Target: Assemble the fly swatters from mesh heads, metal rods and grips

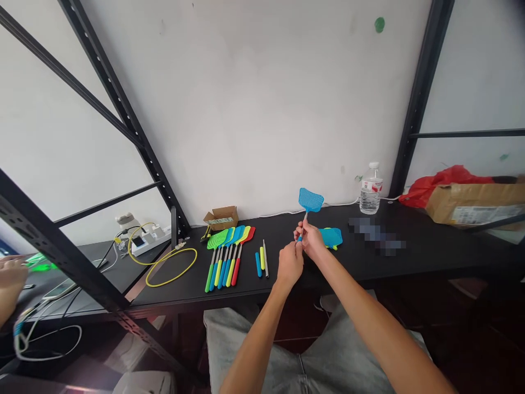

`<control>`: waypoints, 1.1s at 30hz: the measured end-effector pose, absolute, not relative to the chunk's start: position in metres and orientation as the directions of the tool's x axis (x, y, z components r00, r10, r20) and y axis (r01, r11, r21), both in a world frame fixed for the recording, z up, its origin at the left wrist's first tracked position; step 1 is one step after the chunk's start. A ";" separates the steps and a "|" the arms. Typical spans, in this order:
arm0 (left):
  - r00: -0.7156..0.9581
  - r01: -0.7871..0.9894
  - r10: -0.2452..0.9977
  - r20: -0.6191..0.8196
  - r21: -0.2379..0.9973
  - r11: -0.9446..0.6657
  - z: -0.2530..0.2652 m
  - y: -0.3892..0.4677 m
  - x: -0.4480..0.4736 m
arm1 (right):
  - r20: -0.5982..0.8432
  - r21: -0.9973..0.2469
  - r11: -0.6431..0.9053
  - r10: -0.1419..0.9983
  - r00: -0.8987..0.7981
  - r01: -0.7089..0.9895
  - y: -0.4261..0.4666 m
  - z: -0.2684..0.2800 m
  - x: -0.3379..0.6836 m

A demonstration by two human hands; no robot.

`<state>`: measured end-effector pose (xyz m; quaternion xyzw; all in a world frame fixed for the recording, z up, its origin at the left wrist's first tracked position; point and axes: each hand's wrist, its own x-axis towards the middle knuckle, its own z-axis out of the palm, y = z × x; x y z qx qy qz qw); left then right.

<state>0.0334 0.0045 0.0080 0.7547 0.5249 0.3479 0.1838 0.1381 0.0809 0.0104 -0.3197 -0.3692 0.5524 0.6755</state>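
A blue fly swatter (310, 200) is upright between my two hands, its mesh head at the top. My right hand (311, 238) pinches its thin shaft just below the head. Lower down, my left hand (291, 264) is closed around the blue handle, most of which is hidden. Just right of my hands lie blue swatter heads (331, 237), with yellow-green edges showing beneath. To the left, a blue handle (258, 265), a yellow handle (262, 258) and a bare metal rod (266, 260) lie side by side. Several whole swatters, from green (217, 239) to red (235, 272), form a row.
Behind the row sits a small open cardboard box (221, 218). A water bottle (369, 189) stands near the wall, and a larger carton (471, 202) lies right. At left are a yellow cable (196, 257), a power strip (151, 241), a rack post (118, 93) and another person's hand (11, 279).
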 end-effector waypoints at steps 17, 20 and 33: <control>-0.144 0.982 0.953 0.268 0.162 0.103 0.008 0.000 -0.058 | 0.211 -0.868 0.115 0.966 0.148 0.484 0.075 -0.013 0.161; -0.095 0.991 0.944 0.317 0.123 0.059 0.001 -0.001 -0.044 | 0.299 -0.736 0.184 0.952 0.070 0.651 0.073 -0.012 0.144; -0.087 0.983 0.948 0.306 0.178 0.033 0.000 0.019 -0.017 | 0.337 -0.596 0.373 0.920 -0.200 0.711 0.061 -0.010 0.125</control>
